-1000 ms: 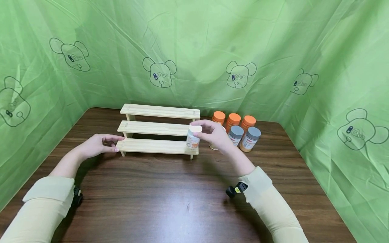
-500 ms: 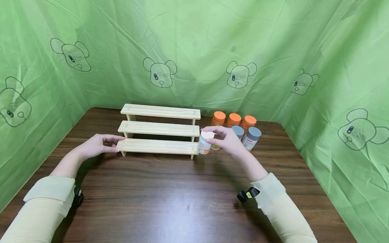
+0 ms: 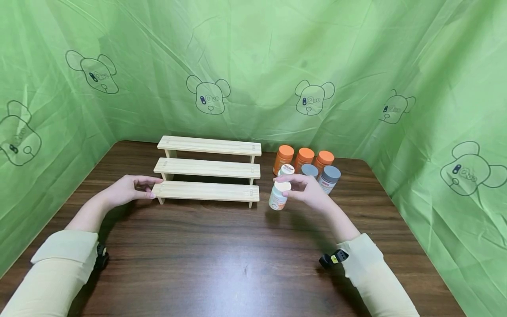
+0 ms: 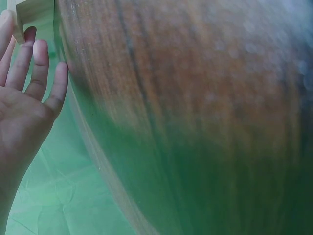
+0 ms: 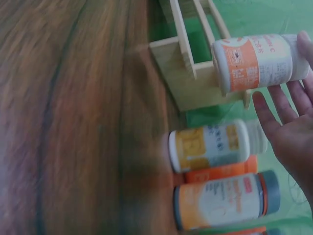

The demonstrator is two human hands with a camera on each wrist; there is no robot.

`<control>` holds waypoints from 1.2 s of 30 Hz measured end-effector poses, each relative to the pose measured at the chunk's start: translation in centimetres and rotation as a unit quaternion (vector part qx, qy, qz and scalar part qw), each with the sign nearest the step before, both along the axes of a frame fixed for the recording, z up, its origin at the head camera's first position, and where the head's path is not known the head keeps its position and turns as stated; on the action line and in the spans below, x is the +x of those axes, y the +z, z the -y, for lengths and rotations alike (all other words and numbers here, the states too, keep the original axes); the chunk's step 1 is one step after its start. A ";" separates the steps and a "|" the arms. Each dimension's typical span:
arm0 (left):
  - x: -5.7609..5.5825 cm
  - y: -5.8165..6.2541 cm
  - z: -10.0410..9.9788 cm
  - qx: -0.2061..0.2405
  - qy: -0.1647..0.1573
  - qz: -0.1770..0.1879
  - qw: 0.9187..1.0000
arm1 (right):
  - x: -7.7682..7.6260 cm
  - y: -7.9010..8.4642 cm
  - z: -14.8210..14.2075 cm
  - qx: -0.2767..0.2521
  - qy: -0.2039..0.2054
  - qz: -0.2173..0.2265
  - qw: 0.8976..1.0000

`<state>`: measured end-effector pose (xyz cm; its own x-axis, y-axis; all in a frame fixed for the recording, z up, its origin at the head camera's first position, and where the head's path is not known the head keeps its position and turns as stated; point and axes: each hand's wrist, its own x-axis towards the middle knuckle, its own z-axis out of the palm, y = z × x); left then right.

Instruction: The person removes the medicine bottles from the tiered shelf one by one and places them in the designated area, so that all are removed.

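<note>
My right hand [image 3: 310, 192] holds a small white pill bottle [image 3: 278, 198] by its white cap, thumb and fingertips pinching it. In the right wrist view the bottle, with an orange and white label, hangs above the table beside the stand. At the left end of the pale wooden three-step stand [image 3: 206, 191], my left hand [image 3: 123, 192] pinches the lowest shelf between thumb and fingers. In the left wrist view the other fingers [image 4: 41, 54] reach out loosely, and only a corner of the stand shows. The shelves carry nothing.
Right of the stand are a white bottle with a yellow label [image 5: 210, 146], two grey-capped jars [image 3: 329, 177] and three orange-capped bottles [image 3: 284, 159]. My right hand partly hides some of them. A green curtain [image 3: 261, 53] surrounds the dark wooden table [image 3: 222, 255].
My right hand has carried the white bottle off the lowest shelf's right end, rightward and toward me. It is now clear of the stand. My left hand has stayed put.
</note>
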<state>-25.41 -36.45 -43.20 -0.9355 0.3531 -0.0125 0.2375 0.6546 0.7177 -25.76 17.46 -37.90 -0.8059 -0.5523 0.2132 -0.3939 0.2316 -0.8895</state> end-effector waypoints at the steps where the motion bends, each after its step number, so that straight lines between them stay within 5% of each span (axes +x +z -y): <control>1: 0.0 0.0 0.0 0.000 0.000 0.000 1.000 | 0.0 -0.3 -0.3 -0.001 -0.003 0.002 1.000; 15: 0.1 -0.2 -0.1 -0.012 -0.003 -0.014 1.000 | -0.6 -3.2 -2.4 0.006 0.000 0.032 0.999; 36: -0.3 -0.4 0.0 -0.032 -0.004 -0.017 0.999 | -1.1 -4.9 -2.8 -0.006 0.003 0.094 0.996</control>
<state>-25.66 -36.44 -43.64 -0.9330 0.3600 -0.0027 0.2668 0.6965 0.6661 -26.84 20.27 -42.81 -0.8284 -0.5562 0.0660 -0.2226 0.2187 -0.9501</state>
